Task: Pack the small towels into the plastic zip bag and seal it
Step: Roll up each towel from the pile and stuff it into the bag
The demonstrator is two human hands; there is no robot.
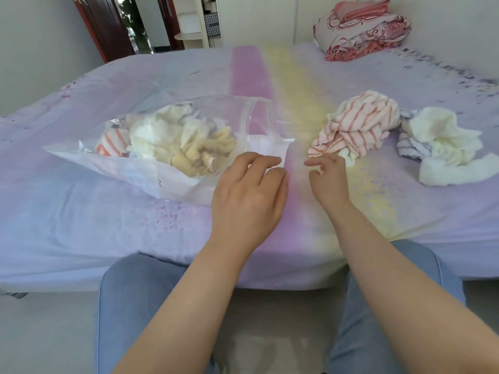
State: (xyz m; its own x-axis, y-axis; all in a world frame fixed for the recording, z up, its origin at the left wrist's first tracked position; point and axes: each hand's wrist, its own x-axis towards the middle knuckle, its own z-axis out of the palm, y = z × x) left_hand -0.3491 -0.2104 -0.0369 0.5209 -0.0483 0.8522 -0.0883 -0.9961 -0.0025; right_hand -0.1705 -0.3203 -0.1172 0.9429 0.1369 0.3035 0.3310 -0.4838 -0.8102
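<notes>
Bare left hand [249, 197] on zip bag [172, 147]

A pastel bedsheet [81, 211] covers the bed, with folded patterned bedding [361, 31] at its far corner.

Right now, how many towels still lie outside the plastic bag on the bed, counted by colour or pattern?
Red-and-white striped towel: 1
Cream-white towel: 1
Blue-grey striped towel: 1, mostly hidden under the cream-white one
Total outside the plastic zip bag: 3 that can be told apart. The crumpled heaps may hide more.
</notes>
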